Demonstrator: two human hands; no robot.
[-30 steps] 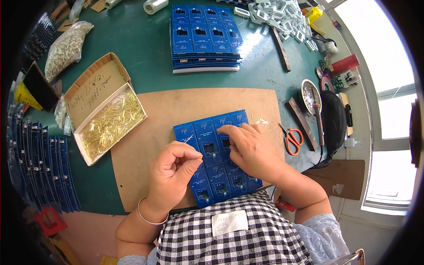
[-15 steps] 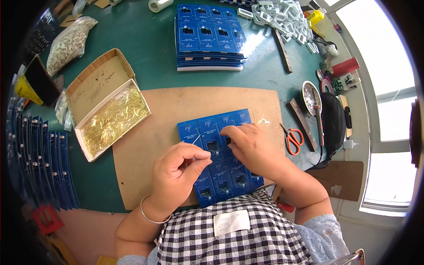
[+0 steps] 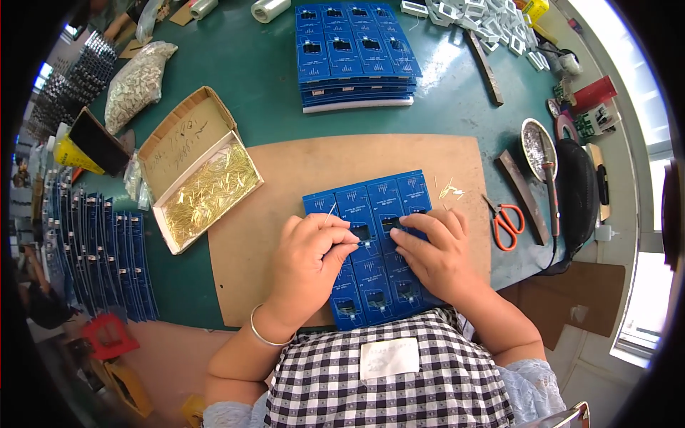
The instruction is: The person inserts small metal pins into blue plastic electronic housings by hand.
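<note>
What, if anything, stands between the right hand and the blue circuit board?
Nothing visible: the right hand is right over the right part of the blue circuit board. The loose gold pins lie off the board's upper right edge, out of the way.

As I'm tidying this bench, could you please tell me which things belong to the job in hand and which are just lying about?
Seemingly in the job:
blue circuit board
brown sheet beneath it
boxed gold-coloured pins
loose pins

Seemingly just lying about:
orange-handled scissors
soldering iron
bagged pale parts
pale frames
</note>
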